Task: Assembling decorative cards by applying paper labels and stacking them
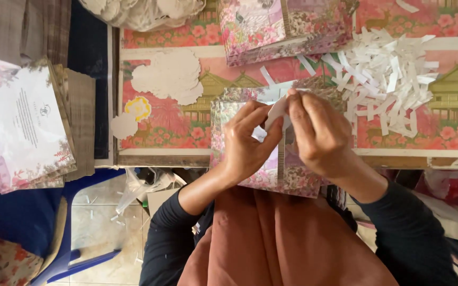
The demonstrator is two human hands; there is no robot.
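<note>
left hand [247, 143] + right hand [316, 132]: grip pinched shut on white strip [275, 112] | over floral card [287, 175] | risk: strip tears or sticks crooked if pulled unevenly

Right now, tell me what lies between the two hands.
In the head view, a small white paper piece is pinched between the left hand and right hand, above a floral card.
</note>
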